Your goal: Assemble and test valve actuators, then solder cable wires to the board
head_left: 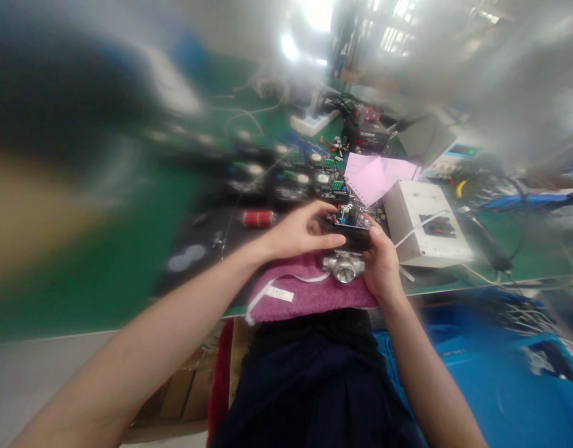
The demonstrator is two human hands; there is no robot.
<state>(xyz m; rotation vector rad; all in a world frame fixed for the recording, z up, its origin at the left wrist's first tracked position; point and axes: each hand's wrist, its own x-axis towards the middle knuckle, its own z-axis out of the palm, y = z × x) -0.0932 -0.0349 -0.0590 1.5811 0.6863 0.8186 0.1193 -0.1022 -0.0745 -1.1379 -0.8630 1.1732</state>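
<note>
Green bench (146, 249) blurring leftward, hands (383, 264) partly hiding black circuit module (352, 233)

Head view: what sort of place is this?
Likely an electronics assembly or repair bench: several circuit boards sit beyond the hands, a black unit with exposed electronics is held between left hand and right hand, and a boxy instrument shows a display.

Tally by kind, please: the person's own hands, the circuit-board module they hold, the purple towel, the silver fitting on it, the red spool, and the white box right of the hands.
Hands (left hand, right hand): 2
Black module: 1
Purple towel: 1
Silver fitting: 1
Red spool: 1
White box: 1
Total: 7
</note>
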